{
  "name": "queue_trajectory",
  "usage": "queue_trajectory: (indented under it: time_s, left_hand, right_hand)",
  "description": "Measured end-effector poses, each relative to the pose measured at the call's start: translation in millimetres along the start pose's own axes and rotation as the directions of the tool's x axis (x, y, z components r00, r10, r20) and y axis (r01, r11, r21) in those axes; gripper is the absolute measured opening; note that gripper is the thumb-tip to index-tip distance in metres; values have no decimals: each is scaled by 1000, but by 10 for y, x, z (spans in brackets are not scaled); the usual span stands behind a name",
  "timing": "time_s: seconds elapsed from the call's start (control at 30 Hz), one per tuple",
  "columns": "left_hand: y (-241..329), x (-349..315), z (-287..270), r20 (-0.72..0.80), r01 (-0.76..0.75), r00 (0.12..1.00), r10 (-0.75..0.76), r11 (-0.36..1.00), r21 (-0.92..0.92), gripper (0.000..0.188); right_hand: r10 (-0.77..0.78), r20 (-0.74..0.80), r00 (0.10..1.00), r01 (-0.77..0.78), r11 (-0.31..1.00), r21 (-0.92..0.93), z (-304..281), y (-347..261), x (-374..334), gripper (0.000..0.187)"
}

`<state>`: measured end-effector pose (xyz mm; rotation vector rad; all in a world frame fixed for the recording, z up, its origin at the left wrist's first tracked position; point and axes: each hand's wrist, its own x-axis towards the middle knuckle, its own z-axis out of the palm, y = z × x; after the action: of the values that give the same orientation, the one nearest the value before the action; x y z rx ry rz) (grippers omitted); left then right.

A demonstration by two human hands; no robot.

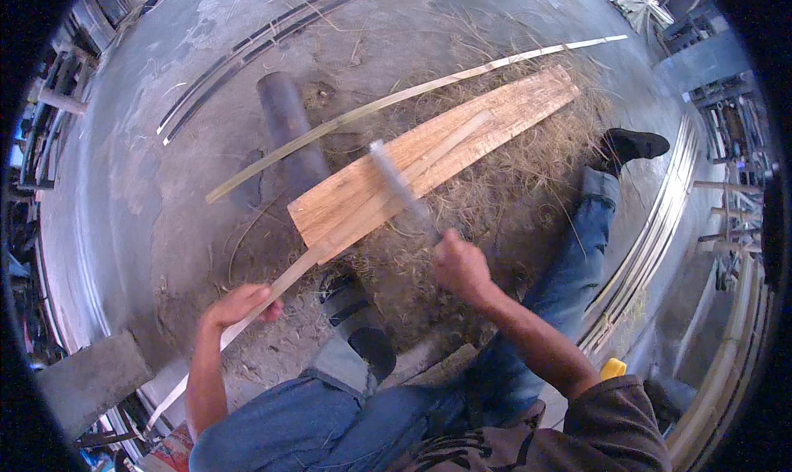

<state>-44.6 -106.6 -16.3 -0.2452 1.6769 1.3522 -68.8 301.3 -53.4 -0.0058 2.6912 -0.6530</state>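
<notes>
Head cam: L hand [243, 304] gripped 1 pale strip [330, 245], lying lengthwise on 1 wooden board [433, 139]; R hand [462, 266] closed round 1 blurred knife-like tool [392, 171] across strip, contact unclear. Beyond board: 1 longer strip [396, 99], 2 dark strips [276, 40].

1. Cool, moderately bright light is washing over the grey floor [198, 68], with a bluish-white sheen showing along the left side.
2. A small patch of glare is shining nearly white at the top right.
3. The wooden board [528, 101] is reflecting a warmer, brighter tone, while the fibre-strewn ground [495, 224] below it is lying in softer, dimmer shade.
4. The tool [400, 183] in the right hand [464, 266] is smearing into motion blur, its outline dissolving.
5. The fisheye lens is bowing straight edges near the rim, and black is swallowing the corners.
6. Shelving [734, 191] at far right is looking dark and indistinct.
</notes>
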Motion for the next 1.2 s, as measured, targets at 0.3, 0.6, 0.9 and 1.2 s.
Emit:
queue_trajectory:
  time_s: [0.3, 0.6, 0.9, 1.2]
  left_hand:
    - [270, 171, 317, -220, -16, 969, 117, 910, 414, 45]
    - [104, 40, 283, -246, 1, 962, 119, 900, 436, 45]
    - [228, 28, 365, -255, 62, 967, 2, 969, 240, 37]
    - [130, 139, 496, -377, -52, 834, 403, 737, 674, 36]
  right_hand:
    - [61, -195, 979, -45, 995, 84, -175, 638, 225, 21]
    - [22, -73, 997, -30, 994, -107, -441, 799, 349, 24]
    - [-69, 21, 997, 70, 994, -85, -257, 878, 358, 25]
    - [84, -321, 943, -153, 969, -196, -644, 858, 273, 24]
